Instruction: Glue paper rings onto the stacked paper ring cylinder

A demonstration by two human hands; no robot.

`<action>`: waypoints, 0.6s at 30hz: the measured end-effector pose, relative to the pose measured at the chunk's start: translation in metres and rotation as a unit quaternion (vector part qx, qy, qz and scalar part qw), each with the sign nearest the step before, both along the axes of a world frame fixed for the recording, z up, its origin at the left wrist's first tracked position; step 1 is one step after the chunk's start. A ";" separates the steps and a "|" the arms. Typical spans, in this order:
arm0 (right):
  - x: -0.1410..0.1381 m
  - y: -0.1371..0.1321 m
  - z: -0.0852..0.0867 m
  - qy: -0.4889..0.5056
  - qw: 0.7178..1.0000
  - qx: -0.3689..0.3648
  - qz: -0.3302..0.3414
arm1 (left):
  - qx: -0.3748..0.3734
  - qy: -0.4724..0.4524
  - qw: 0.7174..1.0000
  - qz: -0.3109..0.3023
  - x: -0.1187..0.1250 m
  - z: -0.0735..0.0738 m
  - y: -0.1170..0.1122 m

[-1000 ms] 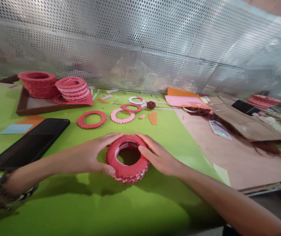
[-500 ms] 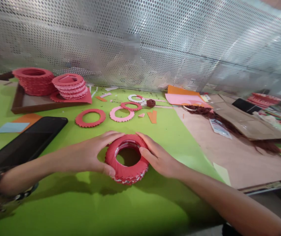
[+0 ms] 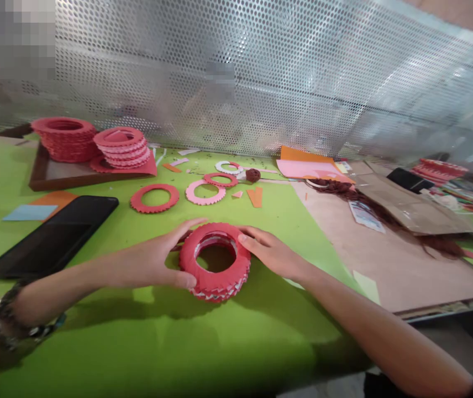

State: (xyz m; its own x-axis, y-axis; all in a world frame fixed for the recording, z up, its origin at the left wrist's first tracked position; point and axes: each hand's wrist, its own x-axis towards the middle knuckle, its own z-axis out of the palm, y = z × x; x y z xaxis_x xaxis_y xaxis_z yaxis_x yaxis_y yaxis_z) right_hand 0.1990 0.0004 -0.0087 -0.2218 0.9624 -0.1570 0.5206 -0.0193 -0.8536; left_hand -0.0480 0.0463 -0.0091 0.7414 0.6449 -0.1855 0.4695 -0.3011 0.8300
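A thick red paper ring [image 3: 190,249], stacked in layers with zigzag edges and whitish layers below, is held over the green tabletop [image 3: 145,342]. My left hand [image 3: 166,257] grips its left side, thumb on the near rim and fingers round the far side. On the right, my right hand [image 3: 269,251] holds the rim with the thumb on top; its other fingers are partly hidden behind the ring. Just beyond lie a flat red notched ring [image 3: 137,200], a pink ring [image 3: 190,193] and a smaller red ring [image 3: 231,180].
A brown tray [image 3: 54,182] at the back left holds stacks of red and pink rings. A black phone [image 3: 50,237] lies left of my forearm. Paper scraps, a brown ball [image 3: 253,175] and cardboard [image 3: 414,207] lie around. A perforated metal screen [image 3: 261,83] stands behind.
The ring has risen very slightly in view, still between both hands. My right thumb has shifted a little up and outward along the rim. The camera view has moved slightly.
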 end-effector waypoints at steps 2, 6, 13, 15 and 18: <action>0.003 0.000 0.003 0.003 1.000 -0.014 -0.006 | -0.007 -0.010 1.000 0.025 0.000 -0.003 -0.004; 0.009 -0.001 0.004 0.049 0.998 -0.036 0.021 | 0.015 -0.034 0.997 0.062 -0.001 -0.006 -0.013; 0.009 0.002 -0.003 0.181 0.983 -0.006 -0.012 | 0.024 -0.089 0.993 0.078 -0.004 -0.010 -0.011; 0.008 0.003 -0.005 0.206 0.978 0.026 -0.020 | 0.004 -0.109 0.990 0.086 -0.003 -0.009 -0.007; 0.007 0.004 -0.007 0.228 0.971 0.054 -0.038 | 0.012 -0.119 0.989 0.083 0.001 -0.005 -0.004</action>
State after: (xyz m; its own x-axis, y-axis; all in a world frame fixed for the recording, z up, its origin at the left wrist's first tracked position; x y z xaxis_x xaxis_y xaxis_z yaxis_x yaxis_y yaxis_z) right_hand 0.2060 0.0048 -0.0153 -0.1725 0.9840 0.0441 0.0892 0.0602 -0.9942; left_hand -0.0473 0.0425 -0.0141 0.6451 0.7641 -0.0019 0.3065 -0.2565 0.9167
